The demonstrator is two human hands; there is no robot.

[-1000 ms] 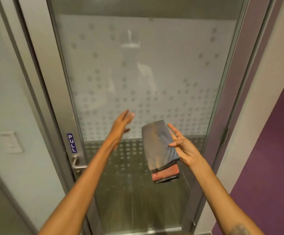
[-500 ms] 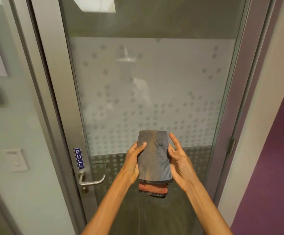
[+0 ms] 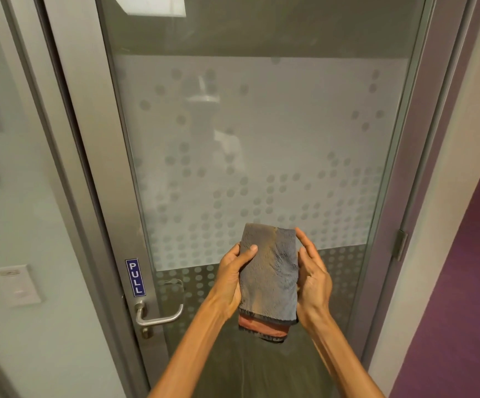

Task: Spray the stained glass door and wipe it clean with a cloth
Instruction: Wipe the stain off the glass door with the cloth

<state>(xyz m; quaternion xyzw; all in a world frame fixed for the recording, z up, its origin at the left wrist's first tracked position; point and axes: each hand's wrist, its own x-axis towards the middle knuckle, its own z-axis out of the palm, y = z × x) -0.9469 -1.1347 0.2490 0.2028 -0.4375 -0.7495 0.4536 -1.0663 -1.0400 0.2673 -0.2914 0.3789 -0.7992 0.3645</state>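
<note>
A folded grey cloth [image 3: 270,271] with a reddish layer at its lower edge is held upright in front of the glass door [image 3: 261,133]. My left hand [image 3: 231,278] grips the cloth's left side, thumb curled over its face. My right hand [image 3: 313,275] cups the right side, with the fingers fairly straight along the edge. The door has a frosted panel with a dot pattern and a metal frame. No spray bottle is in view.
A metal lever handle [image 3: 158,317] sits low on the door's left stile under a blue PULL label [image 3: 135,277]. A wall switch plate [image 3: 18,285] is at the left. A hinge [image 3: 400,244] and a purple wall [image 3: 468,268] stand at the right.
One second ago my left hand was raised toward the glass and only my right hand carried the cloth. Both hands then closed round the cloth and have stayed there.
</note>
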